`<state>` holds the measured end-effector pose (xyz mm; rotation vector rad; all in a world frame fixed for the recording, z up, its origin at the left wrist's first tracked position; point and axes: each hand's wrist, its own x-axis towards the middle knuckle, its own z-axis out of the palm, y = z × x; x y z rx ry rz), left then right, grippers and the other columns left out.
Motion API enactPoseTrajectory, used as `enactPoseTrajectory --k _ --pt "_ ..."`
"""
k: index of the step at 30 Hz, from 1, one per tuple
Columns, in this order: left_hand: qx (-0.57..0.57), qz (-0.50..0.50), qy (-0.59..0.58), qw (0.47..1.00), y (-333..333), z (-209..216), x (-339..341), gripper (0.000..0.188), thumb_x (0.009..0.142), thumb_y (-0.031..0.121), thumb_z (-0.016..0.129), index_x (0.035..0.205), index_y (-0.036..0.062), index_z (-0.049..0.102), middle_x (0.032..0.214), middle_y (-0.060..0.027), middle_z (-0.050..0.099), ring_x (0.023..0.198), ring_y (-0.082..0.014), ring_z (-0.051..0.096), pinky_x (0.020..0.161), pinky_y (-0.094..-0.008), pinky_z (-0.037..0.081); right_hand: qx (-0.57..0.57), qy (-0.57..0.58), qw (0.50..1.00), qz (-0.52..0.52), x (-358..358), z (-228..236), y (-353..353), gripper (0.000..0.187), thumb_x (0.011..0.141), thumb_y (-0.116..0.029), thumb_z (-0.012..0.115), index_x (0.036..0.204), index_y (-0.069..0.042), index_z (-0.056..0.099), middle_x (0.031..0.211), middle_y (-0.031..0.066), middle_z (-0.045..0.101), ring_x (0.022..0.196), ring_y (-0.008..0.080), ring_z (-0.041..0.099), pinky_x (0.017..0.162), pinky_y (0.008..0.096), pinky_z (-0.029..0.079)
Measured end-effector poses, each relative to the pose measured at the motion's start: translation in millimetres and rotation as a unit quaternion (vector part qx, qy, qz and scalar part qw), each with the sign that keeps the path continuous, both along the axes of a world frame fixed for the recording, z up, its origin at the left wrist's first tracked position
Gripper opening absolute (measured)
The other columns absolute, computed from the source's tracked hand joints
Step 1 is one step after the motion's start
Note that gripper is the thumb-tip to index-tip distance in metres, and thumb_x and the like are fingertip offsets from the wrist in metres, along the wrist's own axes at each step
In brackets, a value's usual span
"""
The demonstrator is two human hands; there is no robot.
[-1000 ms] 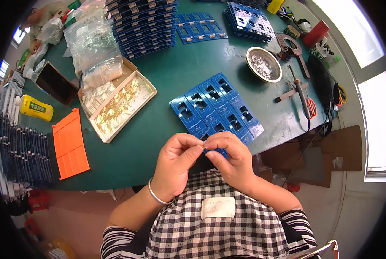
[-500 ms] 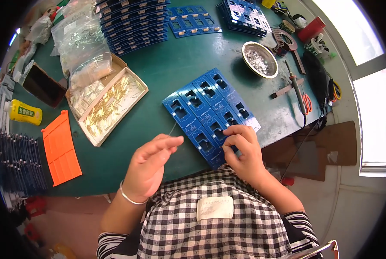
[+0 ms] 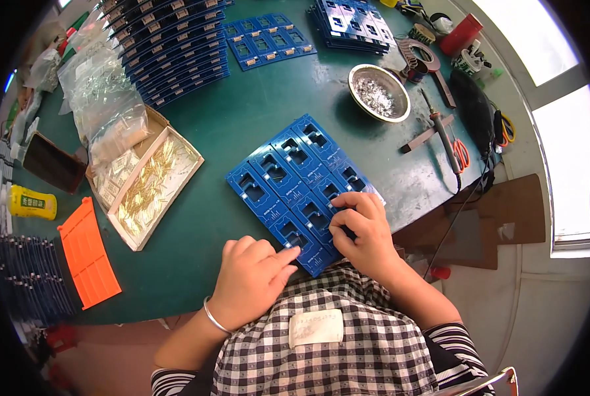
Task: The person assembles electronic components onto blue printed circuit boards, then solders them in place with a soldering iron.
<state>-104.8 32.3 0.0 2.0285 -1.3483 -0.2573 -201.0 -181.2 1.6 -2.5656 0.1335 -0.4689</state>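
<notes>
Your dark green tabletop (image 3: 255, 125) sat by a bright window (image 3: 552, 59); both hands' fingers (image 3: 347, 214) pressed together on the blue rectangular circuit-board panel (image 3: 288, 178)

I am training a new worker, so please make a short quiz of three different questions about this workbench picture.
1. True or false: both hands touch the blue circuit board panel.
2. Which thing lies nearest to the left of the panel? A) metal bowl B) open box of gold pins C) scissors
3. What is on the left hand's wrist?

Key
1. True: left hand at the near edge, right hand on top.
2. B, the open box of gold pins.
3. A thin bracelet.
</notes>
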Motion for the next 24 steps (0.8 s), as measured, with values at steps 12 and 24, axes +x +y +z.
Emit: enactPoseTrajectory --k 12,24 --pt "-0.19 0.236 0.175 0.937 52 7 40 0.031 0.09 0.003 0.058 0.12 -0.0025 0.061 0.078 -0.0002 0.048 0.068 -0.0083 0.043 0.062 -0.0211 0.037 -0.148 -0.023 0.987 0.056 5 1 11 0.017 0.068 -0.009 0.066 0.083 -0.01 0.059 0.105 0.0046 0.058 0.095 0.0231 0.055 0.081 0.0371 0.04" --pt "-0.085 0.402 -0.053 0.91 115 20 126 0.014 0.086 0.011 0.065 0.096 0.0033 0.07 0.079 -0.0063 0.059 0.066 -0.0173 0.056 0.06 -0.0283 0.044 -0.223 0.009 0.971 0.082 16 8 20 0.013 0.063 -0.006 0.063 0.074 -0.007 0.056 0.097 0.0079 0.056 0.087 0.0275 0.054 0.077 0.041 0.042"
